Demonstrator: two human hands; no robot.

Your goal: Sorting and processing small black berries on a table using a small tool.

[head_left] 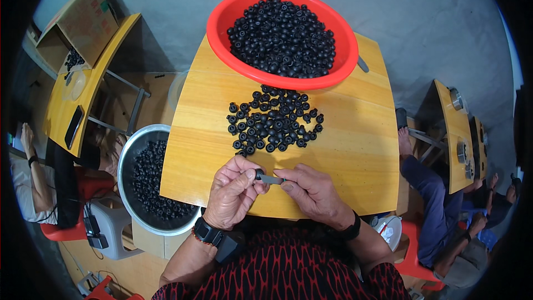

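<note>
Between thumb and fingers, my left hand (234, 193) pinches a small round black part (259, 174) near the front edge of the table. My right hand (312, 190) is closed around the handle of a small knife, largely hidden in the fingers. Its short grey blade (272, 179) points left and reaches the black part. Just beyond my hands, a loose pile of similar black parts (275, 122) is spread on the yellow wooden table (200, 111). Behind the pile, a red oval basin (222, 55) holds many more of them.
Left of the table, a metal bowl (125, 189) also contains black parts. A grey flat tool (363, 64) lies beside the red basin. A cardboard box (83, 22) and a phone (74, 126) rest on the left table. People sit at both sides; a white bucket (393, 232) is at lower right.
</note>
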